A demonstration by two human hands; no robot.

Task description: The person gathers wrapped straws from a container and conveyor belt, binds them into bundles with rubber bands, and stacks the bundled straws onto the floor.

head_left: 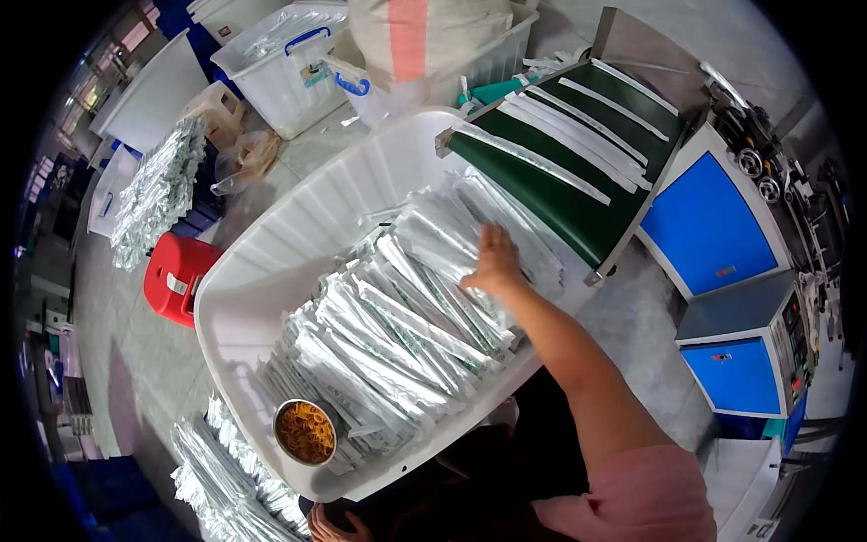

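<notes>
- From my remote view through the head camera, a large white plastic tub slants across the centre, its near edge at the person's lap, probably for easy reach.
- Long, slim silvery packets fill much of the tub, lying roughly side by side in overlapping layers; I judge that this keeps them compact.
- The right hand is over the packets at the belt side, fingers apart and open. I cannot tell whether it presses on any.
- The left hand is low beside the tub's near corner, only partly visible; I cannot tell whether it grips anything.
- A green conveyor belt slopes to the tub's far right side, carrying separate pale strips; its end seems set there to feed the tub.
- A round metal bowl of yellow-orange rubber bands sits in the near left corner, presumably within reach.
</notes>
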